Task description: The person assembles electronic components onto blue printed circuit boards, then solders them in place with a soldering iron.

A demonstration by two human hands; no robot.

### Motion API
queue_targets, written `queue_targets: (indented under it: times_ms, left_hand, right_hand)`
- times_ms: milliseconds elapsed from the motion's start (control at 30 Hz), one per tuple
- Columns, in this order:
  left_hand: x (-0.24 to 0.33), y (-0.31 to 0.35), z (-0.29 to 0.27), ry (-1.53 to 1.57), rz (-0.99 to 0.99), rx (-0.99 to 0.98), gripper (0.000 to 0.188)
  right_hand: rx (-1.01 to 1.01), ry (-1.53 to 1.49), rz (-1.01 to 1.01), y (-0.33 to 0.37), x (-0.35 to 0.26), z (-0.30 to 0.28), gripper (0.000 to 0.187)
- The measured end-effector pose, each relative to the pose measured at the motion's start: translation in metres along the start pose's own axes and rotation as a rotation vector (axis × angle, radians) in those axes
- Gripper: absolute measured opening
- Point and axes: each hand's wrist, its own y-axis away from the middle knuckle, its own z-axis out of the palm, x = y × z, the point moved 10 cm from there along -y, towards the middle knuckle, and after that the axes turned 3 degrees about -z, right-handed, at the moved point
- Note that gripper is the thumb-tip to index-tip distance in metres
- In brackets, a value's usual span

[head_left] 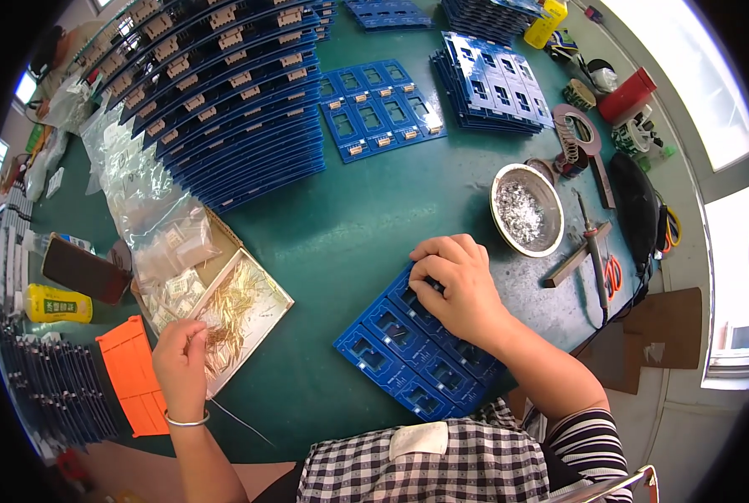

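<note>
My left hand (181, 360), with a bracelet at its wrist, is at the near left side of a shallow tray (265, 300). Its thumb and fingers are pinched together beside a heap of thin gold-coloured pins (238, 306); whatever they hold is too small to make out. In front of me a blue circuit board panel (408, 356) with rectangular cutouts lies at a slant on the green table. Curled over its far edge, the fingers of my right hand (458, 285) grip it and hide that corner.
Tall stacks of blue boards (232, 126) stand far left, another stack (496, 88) far right, with a connector-fitted panel (383, 109) between. A bowl of silvery bits (527, 210), a soldering iron (594, 251) and scissors (613, 277) are at right. An orange tray (131, 377), phone (85, 267) and yellow bottle (58, 303) sit left.
</note>
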Motion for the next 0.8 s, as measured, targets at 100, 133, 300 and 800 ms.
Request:
queue_targets:
  times_ms: [100,133,300,800]
  left_hand:
    - [-0.016,0.003,0.001,0.035,-0.192,0.002,0.003]
    - [-0.013,0.004,0.0,0.036,-0.192,0.002,0.003]
    - [0.042,0.014,0.003,0.192,0.01,-0.048,0.003]
    - [0.096,0.059,0.137,1.038,-0.39,-0.831,0.012]
  right_hand:
    - [-0.005,0.009,-0.005,0.0,0.0,0.0,0.01]
    - [-0.008,0.024,-0.019,0.001,-0.002,0.0,0.01]
    - [0.042,0.419,-0.217,0.011,-0.04,0.003,0.011]
    - [-0.061,-0.173,-0.141,0.033,-0.07,0.007,0.023]
